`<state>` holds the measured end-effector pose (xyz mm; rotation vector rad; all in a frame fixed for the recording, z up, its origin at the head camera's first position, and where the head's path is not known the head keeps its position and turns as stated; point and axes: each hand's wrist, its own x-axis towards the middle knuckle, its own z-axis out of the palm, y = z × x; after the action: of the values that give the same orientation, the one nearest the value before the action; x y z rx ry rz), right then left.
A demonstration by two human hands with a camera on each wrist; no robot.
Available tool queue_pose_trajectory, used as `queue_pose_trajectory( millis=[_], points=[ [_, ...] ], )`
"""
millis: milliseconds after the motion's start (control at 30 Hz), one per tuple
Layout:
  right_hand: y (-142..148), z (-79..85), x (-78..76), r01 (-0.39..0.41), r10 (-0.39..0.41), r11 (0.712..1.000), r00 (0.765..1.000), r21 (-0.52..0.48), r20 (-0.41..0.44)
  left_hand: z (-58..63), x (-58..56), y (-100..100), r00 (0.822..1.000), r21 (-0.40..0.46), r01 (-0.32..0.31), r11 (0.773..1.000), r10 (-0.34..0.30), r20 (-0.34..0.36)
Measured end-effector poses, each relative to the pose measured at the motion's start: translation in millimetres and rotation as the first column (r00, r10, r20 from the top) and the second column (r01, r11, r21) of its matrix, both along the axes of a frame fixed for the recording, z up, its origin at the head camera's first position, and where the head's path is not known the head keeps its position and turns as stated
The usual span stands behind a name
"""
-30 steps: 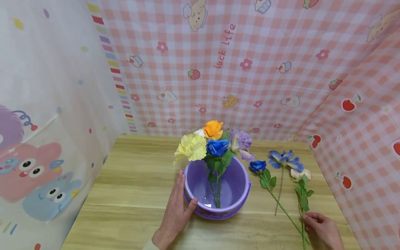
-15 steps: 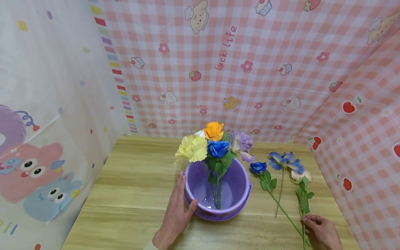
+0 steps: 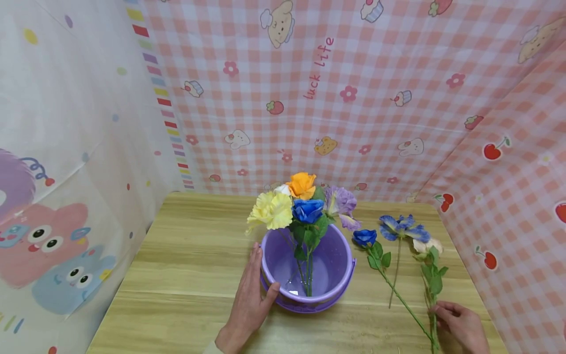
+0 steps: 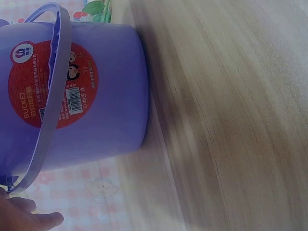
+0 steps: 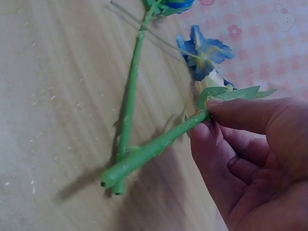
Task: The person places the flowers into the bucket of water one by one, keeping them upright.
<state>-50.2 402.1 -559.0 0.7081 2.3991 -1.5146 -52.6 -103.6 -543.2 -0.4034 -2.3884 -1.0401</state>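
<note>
A purple bucket (image 3: 328, 275) with its handle (image 4: 61, 57) hanging down stands upright on the table; the left wrist view shows its red label. My left hand (image 3: 248, 300) rests against the bucket's left side, fingers straight along the wall and thumb at the rim. Between thumb and fingers, my right hand (image 3: 462, 324) pinches the green stem of a cream rose (image 3: 428, 246). In the right wrist view that stem (image 5: 159, 144) slants up from the table, its cut end over the stem of a blue rose (image 3: 364, 237). A blue iris-like flower (image 3: 403, 228) lies beside the cream rose.
Inside the bucket stand a yellow ruffled flower (image 3: 270, 210), an orange rose (image 3: 302, 185), another blue rose (image 3: 308, 210), a purple flower (image 3: 340, 202) and a white bloom (image 3: 283, 189). Patterned cloths (image 3: 247, 93) enclose the wooden table (image 3: 185, 255).
My right hand has shifted slightly right, and the cream rose's stem and leaves have moved right with it and lifted a little. My left hand and the bucket have stayed in place.
</note>
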Motion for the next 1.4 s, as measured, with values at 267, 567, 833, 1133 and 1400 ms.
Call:
queue_pose_trajectory(
  millis=[267, 567, 833, 1133, 1400],
  points=[
    [-2.0, 16.4, 1.9, 0.019, -0.020, 1.000, 1.000, -0.016, -0.023, 0.4, 0.7, 0.2, 1.000, -0.003, 0.000, 1.000, 0.000, 0.014],
    [-9.8, 34.4, 0.3, 0.147, -0.151, 0.988, 0.985, -0.053, -0.081, 1.2, 1.5, -0.3, 0.999, -0.002, -0.002, 1.000, 0.002, 0.032],
    [-23.2, 51.6, 0.5, 0.233, -0.274, 0.949, 0.944, -0.212, -0.185, 1.4, 1.8, 0.1, 0.999, -0.003, -0.002, 1.000, 0.002, 0.035],
    [-47.4, 75.9, -6.7, 0.197, -0.330, 0.913, 0.871, -0.356, -0.364, 1.8, 1.4, -0.5, 1.000, 0.000, 0.001, 1.000, -0.001, 0.030],
    [-70.6, 93.9, -14.8, 0.162, -0.335, 0.904, 0.844, -0.396, -0.420, 1.4, 1.0, -0.8, 1.000, -0.008, -0.001, 1.000, 0.001, 0.011]
  ],
)
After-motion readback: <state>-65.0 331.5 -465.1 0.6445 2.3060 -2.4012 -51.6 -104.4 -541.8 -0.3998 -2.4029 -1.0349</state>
